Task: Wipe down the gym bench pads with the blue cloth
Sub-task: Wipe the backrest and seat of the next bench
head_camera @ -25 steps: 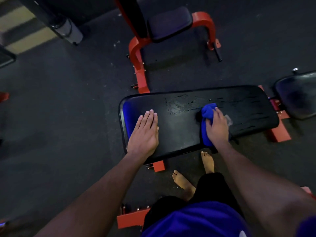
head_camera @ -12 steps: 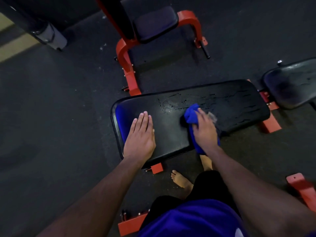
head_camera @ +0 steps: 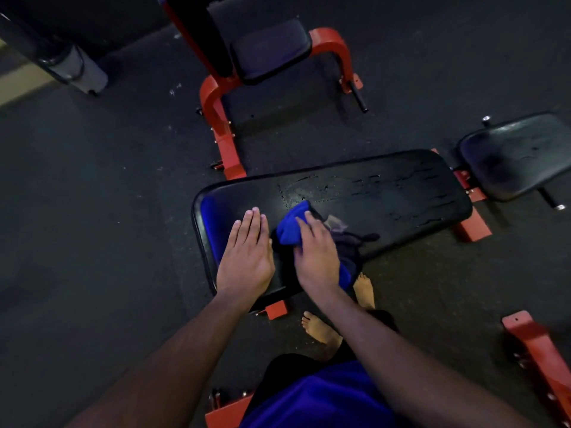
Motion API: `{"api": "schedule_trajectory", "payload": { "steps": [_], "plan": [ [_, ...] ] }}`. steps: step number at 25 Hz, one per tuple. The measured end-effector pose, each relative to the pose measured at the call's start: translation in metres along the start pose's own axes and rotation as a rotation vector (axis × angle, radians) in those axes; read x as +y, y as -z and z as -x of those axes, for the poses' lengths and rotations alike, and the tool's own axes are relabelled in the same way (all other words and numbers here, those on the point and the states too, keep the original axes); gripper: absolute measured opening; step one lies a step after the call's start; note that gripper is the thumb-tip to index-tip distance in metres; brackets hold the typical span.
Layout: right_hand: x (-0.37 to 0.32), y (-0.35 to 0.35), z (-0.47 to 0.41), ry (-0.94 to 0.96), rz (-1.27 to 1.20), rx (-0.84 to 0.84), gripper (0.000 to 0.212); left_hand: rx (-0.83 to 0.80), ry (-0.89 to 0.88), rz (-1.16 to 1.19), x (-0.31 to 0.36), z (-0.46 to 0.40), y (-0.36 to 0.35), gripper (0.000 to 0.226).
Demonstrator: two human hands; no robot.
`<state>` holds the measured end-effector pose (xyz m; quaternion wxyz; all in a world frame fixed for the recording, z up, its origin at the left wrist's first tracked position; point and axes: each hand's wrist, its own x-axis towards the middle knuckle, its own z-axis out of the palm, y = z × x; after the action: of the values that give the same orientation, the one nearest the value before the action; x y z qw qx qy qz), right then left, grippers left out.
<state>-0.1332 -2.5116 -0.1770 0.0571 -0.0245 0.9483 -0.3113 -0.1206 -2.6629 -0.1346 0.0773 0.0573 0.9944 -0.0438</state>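
A long black bench pad (head_camera: 386, 196) with a cracked, worn top lies across the middle of the head view on red feet. My left hand (head_camera: 247, 257) rests flat on its left end, fingers straight and together. Just to the right, my right hand (head_camera: 318, 251) presses the bunched blue cloth (head_camera: 290, 227) onto the pad, fingers lying over it. Part of the cloth hangs over the pad's near edge under my wrist. A smaller black seat pad (head_camera: 513, 156) sits off the bench's right end.
A second bench with a dark seat pad (head_camera: 272, 50) and a curved red frame (head_camera: 216, 118) stands behind. A red frame bar (head_camera: 537, 353) lies at the lower right. My bare feet (head_camera: 321, 329) stand on the dark rubber floor beside the bench. A grey cylinder (head_camera: 83, 72) stands far left.
My right hand has slid the blue cloth leftward along the pad, from its middle to close beside my left hand. The left hand has stayed flat in place.
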Motion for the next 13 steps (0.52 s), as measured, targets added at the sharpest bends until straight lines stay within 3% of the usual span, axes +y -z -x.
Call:
{"api": "schedule_trajectory", "payload": {
  "steps": [3, 9, 13],
  "plan": [
    [0.03, 0.006, -0.005, 0.082, -0.051, -0.038, 0.06, -0.011, -0.001, -0.006, 0.0, 0.0, -0.002, 0.059],
    [0.12, 0.035, -0.026, -0.195, -0.064, -0.036, 0.046, -0.025, -0.004, 0.009, 0.0, 0.0, 0.002, 0.059],
    [0.1, 0.064, -0.054, -0.251, -0.097, -0.035, 0.044, -0.01, 0.017, 0.052, 0.001, -0.001, 0.009, 0.063]
  ]
}}
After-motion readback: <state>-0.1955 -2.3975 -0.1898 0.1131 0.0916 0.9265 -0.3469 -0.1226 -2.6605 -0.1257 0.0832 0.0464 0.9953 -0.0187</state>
